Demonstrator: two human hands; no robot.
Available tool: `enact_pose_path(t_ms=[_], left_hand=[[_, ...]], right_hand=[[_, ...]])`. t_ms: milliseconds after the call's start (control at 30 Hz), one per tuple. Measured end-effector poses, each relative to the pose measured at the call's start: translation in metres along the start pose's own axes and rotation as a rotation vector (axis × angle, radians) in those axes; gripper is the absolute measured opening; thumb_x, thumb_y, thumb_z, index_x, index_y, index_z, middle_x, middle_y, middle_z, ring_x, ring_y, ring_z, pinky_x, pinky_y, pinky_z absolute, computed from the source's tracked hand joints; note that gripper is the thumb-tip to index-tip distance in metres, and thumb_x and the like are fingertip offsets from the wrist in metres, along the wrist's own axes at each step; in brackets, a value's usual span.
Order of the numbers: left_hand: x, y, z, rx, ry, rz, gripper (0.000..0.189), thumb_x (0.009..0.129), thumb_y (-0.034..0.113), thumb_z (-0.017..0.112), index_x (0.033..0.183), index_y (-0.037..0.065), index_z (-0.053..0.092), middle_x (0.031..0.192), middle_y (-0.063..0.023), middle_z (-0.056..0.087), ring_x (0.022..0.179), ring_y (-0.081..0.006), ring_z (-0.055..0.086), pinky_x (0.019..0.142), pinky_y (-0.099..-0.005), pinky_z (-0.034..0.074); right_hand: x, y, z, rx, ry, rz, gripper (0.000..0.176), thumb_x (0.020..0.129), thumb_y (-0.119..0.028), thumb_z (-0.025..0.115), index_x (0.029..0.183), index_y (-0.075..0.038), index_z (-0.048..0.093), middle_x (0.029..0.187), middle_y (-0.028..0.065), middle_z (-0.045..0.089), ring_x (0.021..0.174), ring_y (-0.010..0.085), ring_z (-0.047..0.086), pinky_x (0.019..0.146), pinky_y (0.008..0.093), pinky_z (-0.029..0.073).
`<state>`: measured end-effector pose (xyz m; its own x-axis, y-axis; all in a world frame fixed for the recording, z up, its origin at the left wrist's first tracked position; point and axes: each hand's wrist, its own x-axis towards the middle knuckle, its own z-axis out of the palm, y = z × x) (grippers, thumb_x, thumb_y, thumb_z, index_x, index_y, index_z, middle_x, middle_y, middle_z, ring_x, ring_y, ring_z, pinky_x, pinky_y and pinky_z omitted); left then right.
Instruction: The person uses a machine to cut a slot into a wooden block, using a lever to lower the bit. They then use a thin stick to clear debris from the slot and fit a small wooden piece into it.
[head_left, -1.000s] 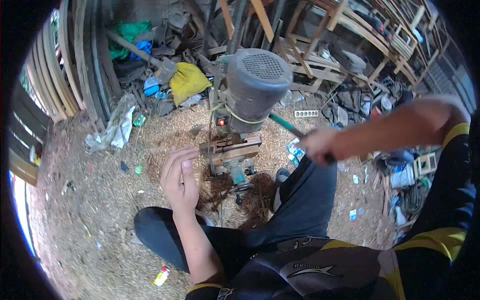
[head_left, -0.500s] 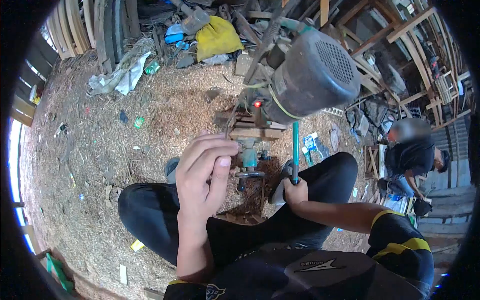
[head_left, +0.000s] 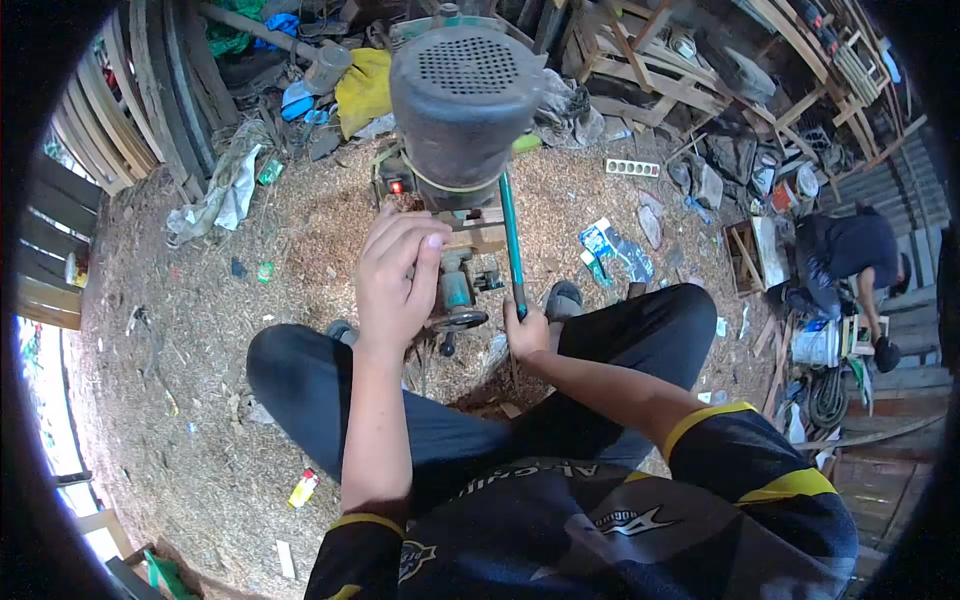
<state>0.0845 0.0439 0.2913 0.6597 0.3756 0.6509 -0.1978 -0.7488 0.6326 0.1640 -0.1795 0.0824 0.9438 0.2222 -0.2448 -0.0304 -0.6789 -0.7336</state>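
Observation:
A drill-like machine with a big grey motor stands in front of me on a sawdust floor, a red light lit on its side. My left hand rests curled against the wooden block under the motor, fingers bent over its left end. My right hand grips the lower end of the green lever handle, which runs up to the machine. Below the block hangs the teal spindle with its round chuck. My legs in dark trousers are folded either side of the machine.
Wood shavings cover the floor. Scrap, a yellow cloth and plastic lie behind the machine; wooden frames stack at the back right. Another person crouches at the far right beside a white bucket. Planks lean at left.
My right hand has pulled the green lever down from far right to upright in front of me. My left hand moved from open in the air onto the wooden block.

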Motion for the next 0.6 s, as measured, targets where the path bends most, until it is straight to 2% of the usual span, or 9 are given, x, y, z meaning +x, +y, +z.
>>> enact_pose_path(t_ms=[100,133,167,200,300,333,400,500,600], left_hand=[[0.001,0.013,0.012,-0.019,0.022,-0.008,0.021,0.103,0.012,0.059,0.091,0.001,0.072,0.095,-0.0129,0.074,0.098,-0.0324,0.071,0.111,-0.0532,0.046],[-0.001,0.013,0.017,-0.022,0.038,-0.020,0.022,0.103,0.012,0.058,0.090,0.001,0.072,0.094,-0.0129,0.074,0.097,-0.0324,0.071,0.111,-0.0531,0.046],[-0.004,0.012,0.023,-0.027,0.057,-0.029,0.022,0.103,0.012,0.058,0.090,0.000,0.072,0.094,-0.0129,0.074,0.096,-0.0325,0.071,0.112,-0.0530,0.046],[-0.006,0.009,0.028,0.010,0.079,0.024,0.024,0.103,0.012,0.058,0.089,-0.001,0.071,0.089,-0.0134,0.072,0.090,-0.0340,0.069,0.101,-0.0486,0.052],[-0.025,0.009,0.033,0.086,0.004,-0.091,0.028,0.105,0.014,0.056,0.086,0.001,0.072,0.086,-0.0123,0.073,0.087,-0.0302,0.070,0.086,-0.0429,0.052],[-0.030,0.007,0.036,0.103,0.019,-0.046,0.032,0.107,0.017,0.055,0.085,0.001,0.071,0.083,-0.0132,0.071,0.083,-0.0313,0.069,0.078,-0.0421,0.051],[-0.043,0.005,0.041,0.097,0.013,-0.151,0.034,0.107,0.019,0.055,0.085,0.000,0.072,0.081,-0.0155,0.069,0.081,-0.0352,0.066,0.077,-0.0446,0.050],[-0.060,0.004,0.048,0.102,0.015,-0.244,0.039,0.108,0.023,0.053,0.084,0.000,0.072,0.080,-0.0172,0.068,0.080,-0.0378,0.065,0.077,-0.0461,0.049],[-0.075,0.004,0.048,0.083,-0.006,-0.304,0.039,0.108,0.024,0.053,0.084,0.000,0.073,0.080,-0.0178,0.068,0.082,-0.0386,0.066,0.078,-0.0466,0.050]], right_hand=[[0.003,0.006,0.009,-0.042,0.054,-0.038,0.050,0.101,-0.049,0.059,0.101,0.000,0.069,0.083,0.0282,0.069,0.089,0.0482,0.070,0.077,0.0557,0.051],[0.004,0.008,0.011,-0.046,0.062,-0.042,0.054,0.102,-0.054,0.054,0.095,-0.001,0.066,0.090,0.0282,0.070,0.089,0.0507,0.067,0.081,0.0576,0.050],[0.003,0.010,0.012,-0.039,0.052,-0.037,0.055,0.102,-0.054,0.054,0.096,-0.001,0.066,0.090,0.0285,0.069,0.090,0.0507,0.067,0.082,0.0577,0.050],[0.003,0.009,0.010,-0.030,0.043,-0.032,0.055,0.102,-0.054,0.054,0.097,-0.001,0.066,0.091,0.0289,0.069,0.090,0.0508,0.066,0.082,0.0579,0.050],[0.004,0.007,0.004,0.018,0.039,-0.002,0.059,0.101,-0.057,0.055,0.098,0.001,0.065,0.093,0.0302,0.069,0.092,0.0511,0.066,0.084,0.0578,0.050],[0.003,0.008,0.004,0.040,0.066,0.007,0.060,0.100,-0.058,0.056,0.098,0.001,0.065,0.093,0.0303,0.069,0.093,0.0513,0.066,0.084,0.0577,0.050],[0.003,0.008,0.004,0.056,0.083,0.028,0.066,0.099,-0.062,0.055,0.099,0.003,0.068,0.094,0.0316,0.069,0.095,0.0514,0.066,0.085,0.0570,0.051],[0.004,0.011,0.004,0.012,0.032,0.040,0.066,0.100,-0.061,0.055,0.100,0.003,0.072,0.096,0.0302,0.070,0.093,0.0479,0.069,0.084,0.0531,0.052],[0.009,0.014,0.007,-0.017,0.025,0.036,0.071,0.100,-0.061,0.054,0.092,0.006,0.074,0.089,0.0326,0.070,0.089,0.0498,0.069,0.083,0.0558,0.052]])
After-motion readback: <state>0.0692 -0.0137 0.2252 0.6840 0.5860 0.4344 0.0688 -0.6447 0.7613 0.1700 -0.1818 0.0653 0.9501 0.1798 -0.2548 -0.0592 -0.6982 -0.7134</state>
